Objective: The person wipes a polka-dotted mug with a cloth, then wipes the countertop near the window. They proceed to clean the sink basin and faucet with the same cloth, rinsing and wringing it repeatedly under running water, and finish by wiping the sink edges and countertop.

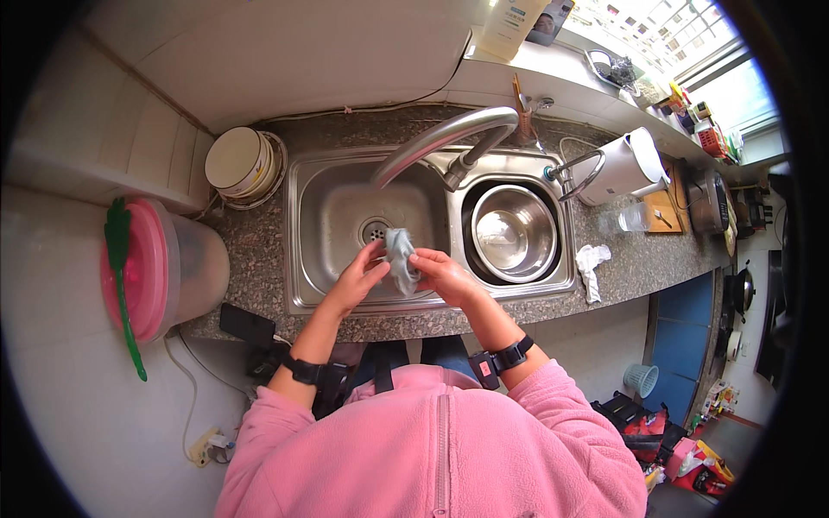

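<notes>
Over the near part of the left sink basin [332, 224], a crumpled pale grey-blue cloth [400, 257] hangs between my two hands. My left hand [356, 281] has its fingertips curled against the cloth's left side. From the other side, my right hand [447, 278] pinches it with thumb and fingers. Just beyond the cloth lies the basin's drain [375, 231]. A curved metal faucet [432, 142] arches above the sink, and no stream of water can be made out.
A round steel bowl [515, 233] sits in the right basin. Stacked bowls [237, 164] stand at the left, near a pink-lidded tub [194, 268]. Right of the sink are a white cloth [591, 269], a clear cup [635, 217] and a white kettle-like appliance [615, 168].
</notes>
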A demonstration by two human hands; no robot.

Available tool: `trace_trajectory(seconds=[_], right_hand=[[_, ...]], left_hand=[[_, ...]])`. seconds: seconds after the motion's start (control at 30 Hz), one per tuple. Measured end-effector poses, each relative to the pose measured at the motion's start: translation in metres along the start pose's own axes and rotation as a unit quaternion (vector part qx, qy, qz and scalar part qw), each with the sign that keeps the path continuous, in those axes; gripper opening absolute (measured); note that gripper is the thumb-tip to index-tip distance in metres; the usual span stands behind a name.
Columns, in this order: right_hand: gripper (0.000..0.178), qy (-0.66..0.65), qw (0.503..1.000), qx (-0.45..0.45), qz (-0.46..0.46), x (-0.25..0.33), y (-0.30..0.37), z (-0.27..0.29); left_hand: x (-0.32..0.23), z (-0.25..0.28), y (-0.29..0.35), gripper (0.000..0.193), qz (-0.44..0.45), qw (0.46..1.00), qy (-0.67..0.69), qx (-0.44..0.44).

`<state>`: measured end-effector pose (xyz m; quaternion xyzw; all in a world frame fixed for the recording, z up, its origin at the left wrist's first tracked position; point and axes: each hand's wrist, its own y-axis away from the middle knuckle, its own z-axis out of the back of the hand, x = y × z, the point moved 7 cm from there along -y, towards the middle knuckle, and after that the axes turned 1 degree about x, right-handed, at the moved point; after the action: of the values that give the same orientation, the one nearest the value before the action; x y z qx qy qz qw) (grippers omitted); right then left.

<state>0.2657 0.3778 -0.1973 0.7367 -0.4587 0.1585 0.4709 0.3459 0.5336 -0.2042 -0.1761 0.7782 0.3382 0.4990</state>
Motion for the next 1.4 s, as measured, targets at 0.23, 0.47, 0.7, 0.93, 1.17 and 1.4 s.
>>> trace_trajectory(seconds=[0.23, 0.47, 0.7, 0.93, 1.17, 1.4], right_hand=[[0.03, 0.24, 0.964, -0.09, 0.07, 0.016, 0.002, 0.021], [0.034, 0.458, 0.828, -0.235, 0.222, 0.053, -0.002, 0.02], [0.063, 0.581, 0.62, -0.332, 0.409, 0.134, -0.028, 0.02], [0.066, 0.618, 0.687, -0.273, 0.267, 0.124, -0.064, 0.042], [0.073, 0.603, 0.7, -0.273, 0.269, 0.12, -0.058, 0.037], [0.059, 0.579, 0.617, -0.288, 0.449, 0.109, -0.046, -0.007]], left_hand=[[0.003, 0.014, -0.011, 0.016, -0.017, 0.999, 0.005, -0.042], [-0.009, 0.003, -0.017, 0.013, -0.021, 0.999, 0.04, -0.002], [-0.032, 0.018, -0.053, 0.008, -0.118, 0.992, -0.036, -0.015], [-0.034, 0.03, -0.099, 0.015, -0.104, 0.993, -0.013, -0.062], [-0.03, 0.023, -0.122, 0.015, -0.118, 0.99, 0.019, -0.08], [-0.019, 0.029, -0.127, 0.022, -0.114, 0.99, 0.017, -0.076]])
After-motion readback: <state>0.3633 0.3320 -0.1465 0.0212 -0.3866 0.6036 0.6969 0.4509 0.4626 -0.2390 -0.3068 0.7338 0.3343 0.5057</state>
